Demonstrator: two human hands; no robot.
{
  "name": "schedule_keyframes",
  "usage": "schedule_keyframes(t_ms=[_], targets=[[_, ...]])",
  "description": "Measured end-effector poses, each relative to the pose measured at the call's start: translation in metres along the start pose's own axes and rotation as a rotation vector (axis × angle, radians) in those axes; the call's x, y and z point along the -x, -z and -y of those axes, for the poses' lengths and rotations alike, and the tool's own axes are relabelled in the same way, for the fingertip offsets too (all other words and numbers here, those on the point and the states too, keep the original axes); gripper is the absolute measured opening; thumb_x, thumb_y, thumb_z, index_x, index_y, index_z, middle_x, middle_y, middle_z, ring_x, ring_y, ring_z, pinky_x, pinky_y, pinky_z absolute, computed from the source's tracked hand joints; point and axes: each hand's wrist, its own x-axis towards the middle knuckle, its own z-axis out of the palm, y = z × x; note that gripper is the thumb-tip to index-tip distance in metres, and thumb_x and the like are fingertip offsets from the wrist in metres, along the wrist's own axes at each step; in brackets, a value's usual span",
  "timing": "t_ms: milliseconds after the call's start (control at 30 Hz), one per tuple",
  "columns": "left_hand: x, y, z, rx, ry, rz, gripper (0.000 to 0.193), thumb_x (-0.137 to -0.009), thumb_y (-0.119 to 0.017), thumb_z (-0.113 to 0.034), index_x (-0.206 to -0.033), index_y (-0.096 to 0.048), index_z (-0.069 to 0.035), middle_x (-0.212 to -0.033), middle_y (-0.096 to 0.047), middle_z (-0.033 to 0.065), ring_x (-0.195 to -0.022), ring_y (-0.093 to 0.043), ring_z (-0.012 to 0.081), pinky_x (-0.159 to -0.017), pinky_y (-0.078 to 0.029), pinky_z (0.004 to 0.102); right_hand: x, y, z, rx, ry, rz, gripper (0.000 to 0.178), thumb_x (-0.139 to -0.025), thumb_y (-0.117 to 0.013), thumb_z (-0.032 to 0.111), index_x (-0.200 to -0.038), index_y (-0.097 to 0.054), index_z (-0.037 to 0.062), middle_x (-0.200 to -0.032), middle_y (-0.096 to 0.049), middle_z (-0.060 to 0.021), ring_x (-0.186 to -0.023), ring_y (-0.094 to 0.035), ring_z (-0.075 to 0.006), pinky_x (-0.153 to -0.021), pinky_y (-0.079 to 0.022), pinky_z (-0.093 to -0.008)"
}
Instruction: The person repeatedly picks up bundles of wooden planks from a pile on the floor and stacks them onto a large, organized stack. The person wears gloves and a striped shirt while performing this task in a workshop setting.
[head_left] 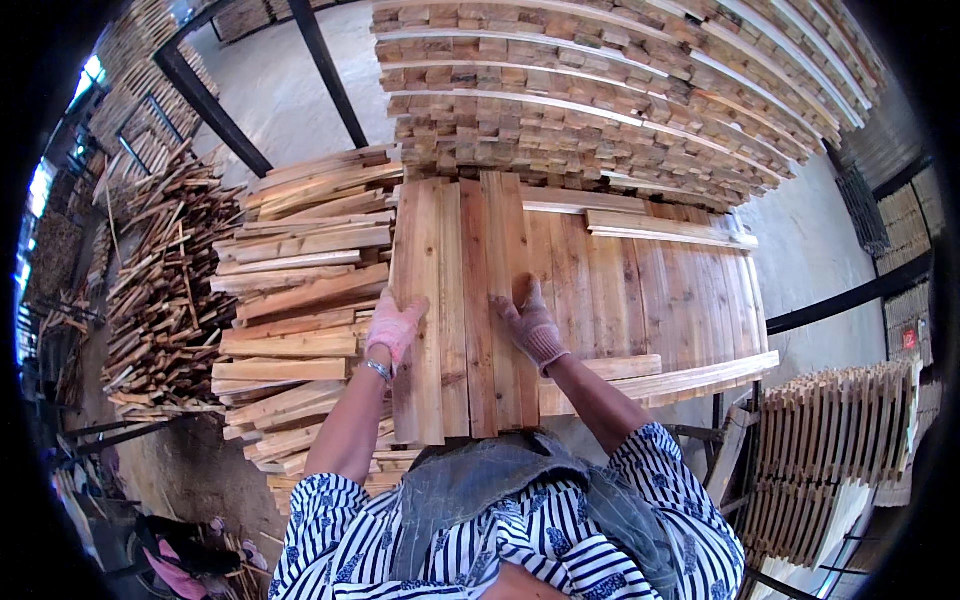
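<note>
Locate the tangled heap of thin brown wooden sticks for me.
In the head view, the heap lies on the left side, just left of the stacked light-brown wooden planks beside the pink-gloved left hand.

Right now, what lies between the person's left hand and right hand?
In the head view, side-by-side wooden boards fill the stretch between the gloved left hand and right hand; nothing else shows there.
</note>
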Motion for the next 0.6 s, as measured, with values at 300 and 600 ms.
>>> schedule_keyframes(t_ms=[300, 600], targets=[[-0.034, 0.029, -0.021, 0.112, 0.010, 0.078, 0.060, -0.087, -0.075, -0.027, -0.131, -0.047, 0.002, -0.119, -0.066, 0.0183, -0.104, -0.064, 0.0245, -0.092, -0.051, 0.0377, -0.018, -0.027, 0.023, 0.221, 0.041, -0.099, 0.083, -0.092, -0.069, 0.036, -0.148, -0.027, -0.0101, -0.138, -0.054, -0.0256, -0.129, -0.053, -0.0323, -0.106, -0.043, -0.0371], [-0.037, 0.036, -0.024, -0.033, 0.004, 0.048, 0.061, -0.080, -0.072, -0.033, -0.124, -0.056, 0.006, -0.113, -0.068, 0.0223, -0.104, -0.066, 0.0271, -0.090, -0.053, 0.0407, -0.039, -0.047, -0.028, -0.112, 0.125, -0.013, 0.079, -0.097, -0.068, 0.028, -0.155, -0.025, -0.0044, -0.157, -0.038, -0.0171, -0.141, -0.040, -0.0230, -0.114, -0.035, -0.0329]])
